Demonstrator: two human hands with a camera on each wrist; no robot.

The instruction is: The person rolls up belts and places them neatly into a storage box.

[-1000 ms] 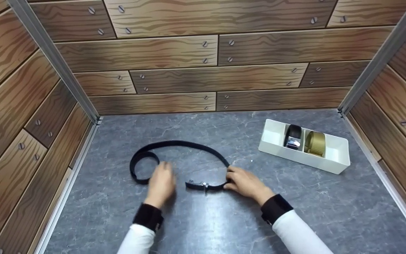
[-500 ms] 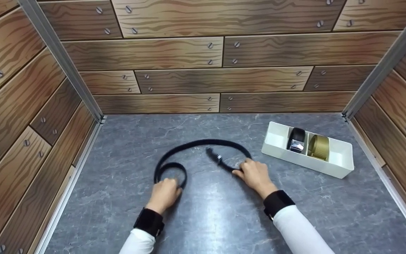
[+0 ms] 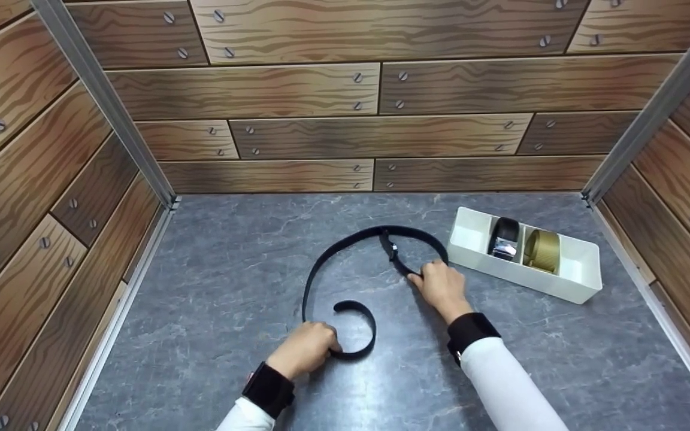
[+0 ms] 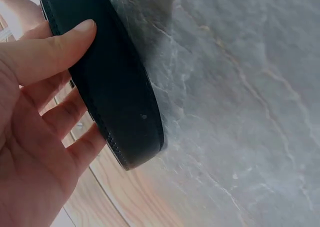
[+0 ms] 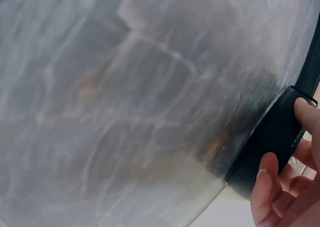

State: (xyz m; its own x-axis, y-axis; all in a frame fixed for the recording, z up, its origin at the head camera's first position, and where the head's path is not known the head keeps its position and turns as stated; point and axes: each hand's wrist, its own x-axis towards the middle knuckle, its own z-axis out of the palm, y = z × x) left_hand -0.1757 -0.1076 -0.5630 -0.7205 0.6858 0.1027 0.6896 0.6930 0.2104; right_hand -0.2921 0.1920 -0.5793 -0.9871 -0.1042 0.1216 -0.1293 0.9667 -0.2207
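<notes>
A long black belt (image 3: 405, 231) stands on its edge on the grey marbled surface, bent into a wide arc. My left hand (image 3: 306, 348) pinches it at the front, and beyond the fingers the free end curls round in an open loop. In the left wrist view the thumb lies on one face of the belt (image 4: 115, 87) with fingers behind. My right hand (image 3: 442, 286) grips the belt's right side, close to the white box. The silver buckle (image 3: 393, 251) end points back from that hand and meets the inside of the arc. The right wrist view shows fingertips around the strap (image 5: 267, 142).
A white divided box (image 3: 518, 276) stands at the back right. Inside are a rolled black belt (image 3: 504, 233) with a shiny buckle and a rolled olive-gold belt (image 3: 542, 250), in neighbouring compartments. Wood-patterned walls (image 3: 297, 137) enclose the back and both sides.
Both hands and the belt have shifted right. The left hand has come toward the front, and the free end's closed loop has opened. The buckle end has swung back to the arc.
</notes>
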